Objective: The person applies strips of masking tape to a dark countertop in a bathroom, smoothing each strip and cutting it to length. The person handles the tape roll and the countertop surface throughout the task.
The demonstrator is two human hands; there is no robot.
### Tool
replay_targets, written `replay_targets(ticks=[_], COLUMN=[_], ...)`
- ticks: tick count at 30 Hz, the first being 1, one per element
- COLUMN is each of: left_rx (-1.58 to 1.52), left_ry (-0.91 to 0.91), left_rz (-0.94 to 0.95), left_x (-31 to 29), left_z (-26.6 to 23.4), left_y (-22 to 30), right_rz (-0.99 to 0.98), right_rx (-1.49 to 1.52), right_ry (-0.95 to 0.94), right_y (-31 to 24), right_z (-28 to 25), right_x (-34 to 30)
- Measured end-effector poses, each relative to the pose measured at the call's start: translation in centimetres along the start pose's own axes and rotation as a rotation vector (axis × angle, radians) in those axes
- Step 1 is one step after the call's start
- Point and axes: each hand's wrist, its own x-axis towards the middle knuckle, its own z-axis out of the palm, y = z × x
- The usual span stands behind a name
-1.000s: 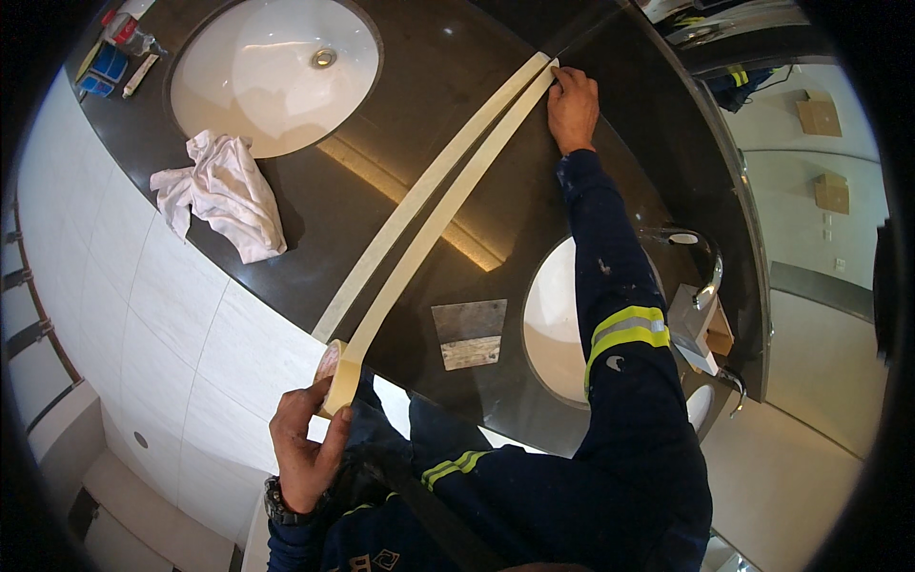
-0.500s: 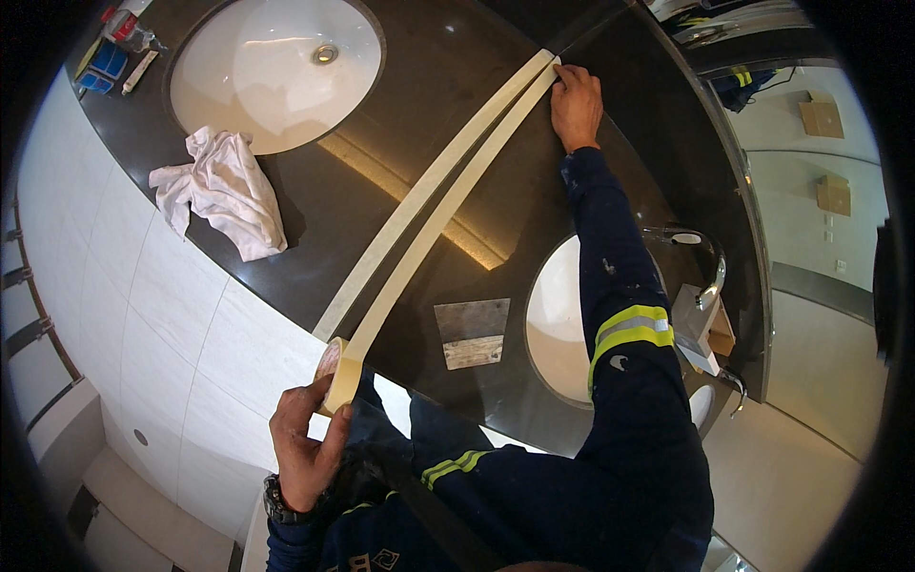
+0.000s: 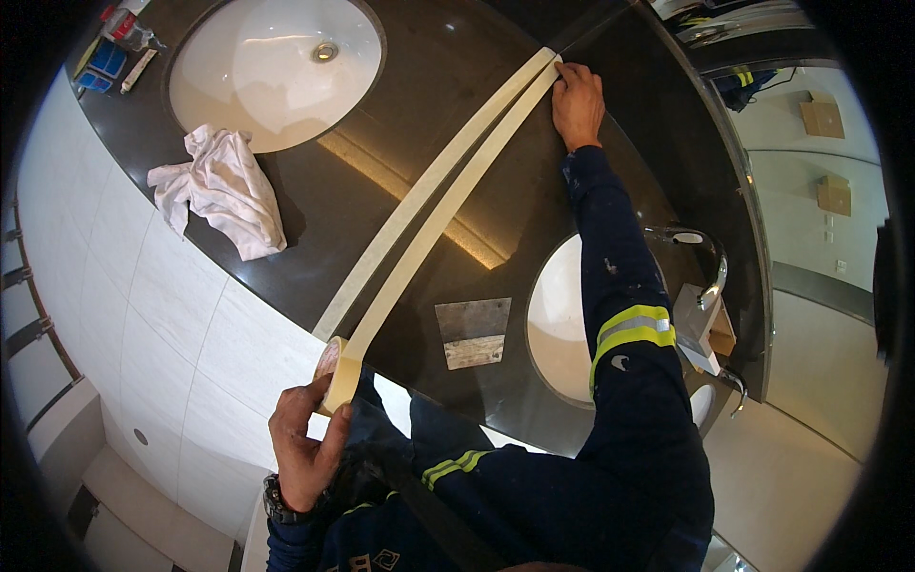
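My left hand (image 3: 307,434) grips a roll of masking tape (image 3: 334,381) at the dark countertop's front edge. From the roll a cream tape strip (image 3: 456,212) runs taut across the counter to the back. There my right hand (image 3: 578,110) pinches or presses the strip's far end between thumb and fingers. Beside it on the left, a second tape strip (image 3: 408,210) lies on the counter. The two strips nearly meet at the back and spread apart toward the front. Whether the held strip touches the surface along its length I cannot tell.
A flat scraper blade (image 3: 473,334) lies right of the strips, near a white sink (image 3: 558,324) partly under my right arm. At left are a crumpled pale cloth (image 3: 224,195), another sink (image 3: 276,86) and a plastic bottle (image 3: 129,30). A chrome faucet (image 3: 713,272) stands right.
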Motion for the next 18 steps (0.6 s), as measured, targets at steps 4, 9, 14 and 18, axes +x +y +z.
replay_targets(ticks=[4, 9, 14, 18], left_rx=[0.054, 0.024, 0.015, 0.076], left_ry=[-0.038, -0.005, -0.047, -0.127], left_rz=[0.061, 0.018, -0.074, -0.204], left_x=[0.1, 0.1, 0.0, 0.0], left_z=[-0.2, 0.0, 0.5, 0.4], left_y=[-0.5, 0.0, -1.6, -3.1], right_rz=[-0.002, 0.023, 0.064, 0.058], right_rx=[-0.009, -0.039, -0.067, -0.076], right_ry=[0.002, 0.005, -0.039, -0.073], right_y=[0.1, 0.1, 0.6, 0.8], right_z=[0.0, 0.2, 0.2, 1.1], right_x=[0.0, -0.1, 0.3, -0.2])
